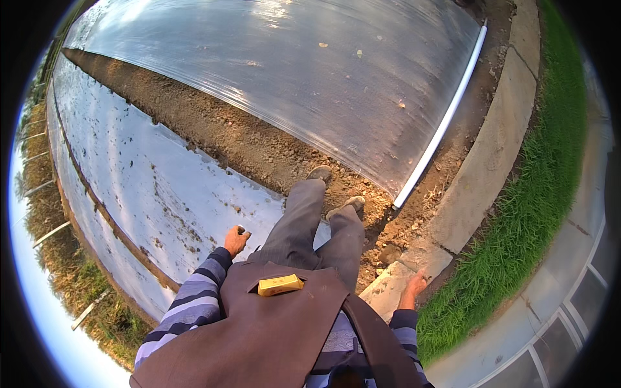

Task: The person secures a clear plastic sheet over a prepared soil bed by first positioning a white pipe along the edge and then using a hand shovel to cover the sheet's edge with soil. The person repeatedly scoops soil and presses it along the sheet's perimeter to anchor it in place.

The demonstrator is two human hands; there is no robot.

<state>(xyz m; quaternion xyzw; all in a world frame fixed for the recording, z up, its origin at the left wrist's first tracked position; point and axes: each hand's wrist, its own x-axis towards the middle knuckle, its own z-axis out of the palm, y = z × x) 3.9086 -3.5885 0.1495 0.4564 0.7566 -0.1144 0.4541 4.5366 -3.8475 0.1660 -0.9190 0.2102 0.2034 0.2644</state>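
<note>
My left hand [236, 241] hangs beside my left thigh with fingers loosely curled and a gap at the thumb. Nothing shows in it. Below and beyond it lies a soil-flecked whitish plastic film [194, 203]. Out to my right side hangs my right hand [414, 286], over the border of concrete slabs [429, 259]; its fingers are partly hidden and I see no object in it. Ahead of my feet, a clear plastic sheet [310, 82] covers a bed. Along its right end lies a long white tube [444, 121], with the sheet's edge against it.
A bare soil furrow [194, 111] runs between the two sheeted beds, with my shoes [347, 206] at its near end. Right of the slabs grows a green grass strip [504, 242], then a paved path [548, 286]. Posts [51, 234] stand among plants at far left.
</note>
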